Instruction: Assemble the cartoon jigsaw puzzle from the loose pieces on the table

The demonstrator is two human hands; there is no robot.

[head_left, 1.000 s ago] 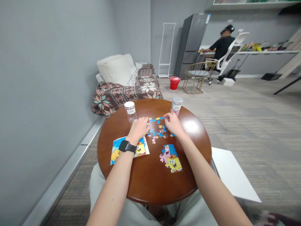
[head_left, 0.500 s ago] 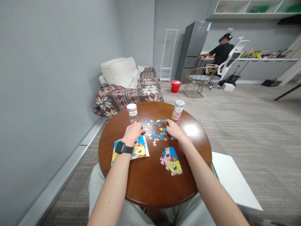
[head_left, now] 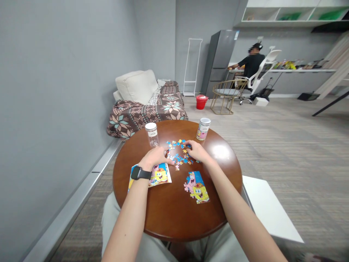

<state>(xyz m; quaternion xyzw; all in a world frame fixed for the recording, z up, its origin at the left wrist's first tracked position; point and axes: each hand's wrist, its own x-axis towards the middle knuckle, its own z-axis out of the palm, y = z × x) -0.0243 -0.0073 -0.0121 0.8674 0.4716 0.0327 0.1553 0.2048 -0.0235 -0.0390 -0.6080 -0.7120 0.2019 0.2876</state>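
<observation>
Loose jigsaw pieces (head_left: pixel 178 159), mostly blue with some yellow and pink, lie scattered in the middle of the round table. My left hand (head_left: pixel 155 157), a black watch on its wrist, rests at their left edge with thumb and forefinger spread. From the right my right hand (head_left: pixel 198 151) reaches over the pieces, fingers apart and fingertips at them. Partly under my left wrist lies a printed cartoon picture sheet (head_left: pixel 161 176). A joined part of the puzzle (head_left: pixel 198 188), showing a pink and a yellow character, sits nearer me on the right.
Behind the pieces stand a clear jar (head_left: pixel 152 135) with a white lid and a printed can (head_left: pixel 203 129). The brown round table (head_left: pixel 169 218) ends close to my knees. A white panel (head_left: pixel 269 207) is at the right. Farther back, a person (head_left: pixel 253 63) sits at a counter.
My left thumb and forefinger have spread apart at the pieces. My right fingers have opened and shifted slightly over the pieces. The whole view has shifted a little.
</observation>
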